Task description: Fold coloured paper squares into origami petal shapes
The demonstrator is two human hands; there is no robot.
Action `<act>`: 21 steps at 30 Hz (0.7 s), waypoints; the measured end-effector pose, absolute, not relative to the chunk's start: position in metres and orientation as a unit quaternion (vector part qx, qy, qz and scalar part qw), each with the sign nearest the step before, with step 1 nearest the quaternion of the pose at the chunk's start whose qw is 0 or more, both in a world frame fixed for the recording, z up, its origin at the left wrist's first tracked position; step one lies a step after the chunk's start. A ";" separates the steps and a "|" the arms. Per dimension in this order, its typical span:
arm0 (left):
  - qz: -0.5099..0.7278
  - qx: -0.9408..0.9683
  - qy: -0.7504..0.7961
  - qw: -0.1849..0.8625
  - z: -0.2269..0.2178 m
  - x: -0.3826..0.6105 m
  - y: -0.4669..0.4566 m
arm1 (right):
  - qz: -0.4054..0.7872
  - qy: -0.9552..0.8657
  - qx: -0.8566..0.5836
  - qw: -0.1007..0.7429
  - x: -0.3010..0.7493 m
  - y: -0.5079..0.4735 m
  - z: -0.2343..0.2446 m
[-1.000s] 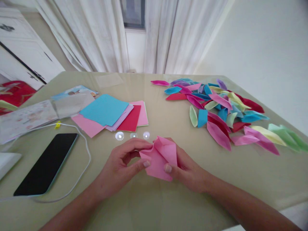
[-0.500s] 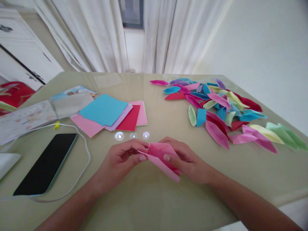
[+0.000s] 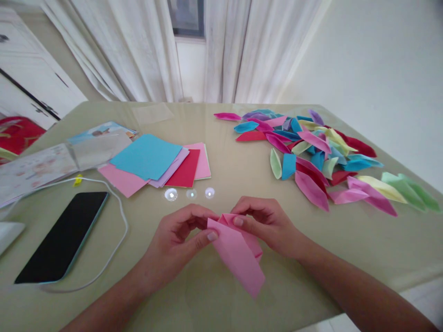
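A: Where is the pink paper [image 3: 237, 256]?
B: Between the person's two hands, raised just above the near part of the table [image 3: 297, 295]. It is matt and crisply creased, with a long flat flap in front and a smaller folded layer behind.
A: How does each hand stand?
B: The left hand [image 3: 180, 237] is nearly closed, pinching the upper left corner under its thumb. The right hand [image 3: 268, 226] grips the top fold, thumb laid over it; its other fingertips are hidden behind.
A: And the long axis?
B: It slants from the left thumb down to the right, so the flap's free end points toward the person and rightward.
A: What lies around?
B: To the right, a heap [image 3: 314, 142] of folded pieces, mostly slim and pointed, in many colours; a pale green one [image 3: 276, 163] gapes like a small boat. To the left, flat square sheets [image 3: 147, 157] overlap, blue on top. Beside them is a clear, filmy sleeve [image 3: 100, 150]; its contents cannot be made out. Nearer, a smooth black phone [image 3: 62, 237] lies within a loop of white cable [image 3: 126, 226].
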State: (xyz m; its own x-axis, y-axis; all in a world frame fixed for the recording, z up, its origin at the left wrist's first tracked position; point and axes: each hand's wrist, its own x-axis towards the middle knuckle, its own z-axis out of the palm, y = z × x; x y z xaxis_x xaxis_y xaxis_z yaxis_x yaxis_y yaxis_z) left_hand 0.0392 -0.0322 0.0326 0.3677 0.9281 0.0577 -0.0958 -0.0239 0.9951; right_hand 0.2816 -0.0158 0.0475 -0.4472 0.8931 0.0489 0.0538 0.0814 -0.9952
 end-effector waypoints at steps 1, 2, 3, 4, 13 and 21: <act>0.422 0.575 0.362 0.600 0.033 0.040 -0.034 | 0.558 -0.641 -0.375 0.370 0.280 -0.017 0.047; 0.417 0.578 0.362 0.601 0.032 0.041 -0.036 | 0.549 -0.647 -0.377 0.370 0.279 -0.019 0.048; 0.412 0.579 0.363 0.602 0.032 0.042 -0.038 | 0.539 -0.656 -0.378 0.370 0.278 -0.020 0.048; 0.407 0.578 0.366 0.605 0.032 0.043 -0.039 | 0.525 -0.666 -0.378 0.371 0.277 -0.021 0.049; 0.364 0.572 0.355 0.644 0.029 0.045 -0.044 | 0.459 -0.714 -0.352 0.395 0.275 -0.025 0.051; 0.369 0.586 0.342 0.635 0.034 0.046 -0.042 | 0.461 -0.688 -0.392 0.400 0.273 -0.026 0.050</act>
State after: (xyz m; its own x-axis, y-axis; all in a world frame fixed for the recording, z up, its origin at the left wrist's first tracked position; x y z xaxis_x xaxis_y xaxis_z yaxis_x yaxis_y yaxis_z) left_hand 0.0460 -0.0415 0.0336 0.4937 0.8696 -0.0014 -0.0689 0.0408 0.9968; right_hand 0.2725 -0.0263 0.0500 -0.3727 0.9084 0.1894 0.1707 0.2678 -0.9482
